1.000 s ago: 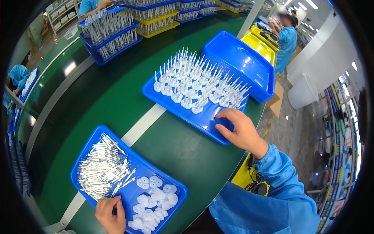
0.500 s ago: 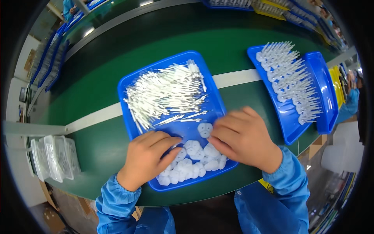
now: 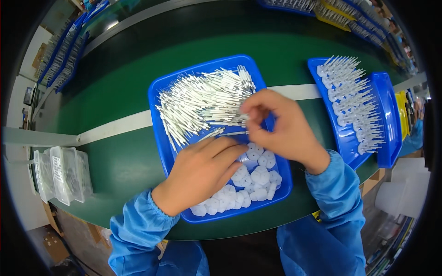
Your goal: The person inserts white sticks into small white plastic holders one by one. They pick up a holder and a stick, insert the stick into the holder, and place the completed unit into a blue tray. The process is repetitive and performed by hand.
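A blue tray (image 3: 159, 131) lies on the green table before me. Thin white sticks (image 3: 202, 99) are heaped in its far part, and white lobed discs (image 3: 260, 175) with small holes fill the near part. My left hand (image 3: 202, 172) is closed over the tray's middle, fingertips beside the discs; what they hold is hidden. At the near edge of the sticks, my right hand (image 3: 281, 126) has its thumb and fingers curled into a pinch. Anything in that pinch is too small or blurred to make out.
Rightward, another blue tray (image 3: 343, 138) carries rows of discs with upright sticks (image 3: 354, 101), beside a further blue tray (image 3: 386, 106). Clear plastic boxes (image 3: 66, 175) stand at the left table edge. Filled trays (image 3: 338, 16) sit at the far right, more (image 3: 64, 55) at the far left.
My right hand has moved away from me, from the discs to the sticks. My left hand has shifted right and slightly up over the tray's middle. The view has also shifted a little.
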`<act>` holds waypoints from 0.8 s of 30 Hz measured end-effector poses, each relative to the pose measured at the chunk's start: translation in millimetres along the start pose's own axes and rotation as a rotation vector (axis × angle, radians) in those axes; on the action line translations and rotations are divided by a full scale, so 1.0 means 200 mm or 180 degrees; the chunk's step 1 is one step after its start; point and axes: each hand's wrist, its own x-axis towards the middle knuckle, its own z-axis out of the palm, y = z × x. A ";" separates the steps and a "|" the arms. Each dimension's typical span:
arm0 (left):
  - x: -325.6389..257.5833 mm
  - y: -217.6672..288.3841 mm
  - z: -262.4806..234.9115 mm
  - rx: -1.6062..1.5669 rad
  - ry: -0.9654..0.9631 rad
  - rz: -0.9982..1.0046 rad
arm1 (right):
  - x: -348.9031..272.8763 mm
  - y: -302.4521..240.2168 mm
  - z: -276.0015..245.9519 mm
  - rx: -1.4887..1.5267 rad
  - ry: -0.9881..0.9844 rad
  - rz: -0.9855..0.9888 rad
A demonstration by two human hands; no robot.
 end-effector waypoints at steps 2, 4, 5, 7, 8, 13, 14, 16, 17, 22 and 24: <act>0.08 -0.03 0.03 0.0003 -0.0136 0.0320 | -0.04 0.08 -0.06 0.0975 0.0161 0.0310; 0.13 -0.05 0.06 0.0050 -0.0227 0.0557 | -0.07 0.12 -0.09 0.1583 0.0244 0.0465; 0.15 -0.05 0.06 0.0031 -0.0382 0.0471 | -0.09 0.13 -0.11 0.1598 0.0274 0.0578; 0.19 -0.03 0.04 0.0003 -0.0685 0.0293 | -0.13 0.15 -0.13 0.1630 0.0323 0.0796; 0.19 -0.04 0.03 -0.0141 -0.0632 0.0223 | -0.15 0.15 -0.13 0.1607 0.0364 0.0759; 0.14 -0.09 -0.05 -0.1214 -0.0440 -0.0432 | -0.19 0.05 -0.12 0.2035 0.0624 0.0794; 0.12 -0.09 -0.06 -0.1513 -0.0234 -0.0522 | -0.19 0.03 -0.14 0.1969 0.0509 0.0702; 0.07 -0.10 -0.07 -0.2105 0.0190 -0.0698 | -0.15 -0.03 -0.13 0.2116 0.0518 0.0644; 0.06 -0.09 -0.07 -0.2317 0.0306 -0.0877 | -0.13 -0.05 -0.12 0.2171 0.0531 0.0603; 0.01 -0.08 -0.02 -0.2993 0.0753 -0.1374 | -0.06 -0.07 0.06 0.2353 0.0405 0.0270; -0.01 -0.09 0.03 -0.3109 0.0931 -0.1410 | -0.07 -0.06 0.11 0.2039 0.0243 0.0323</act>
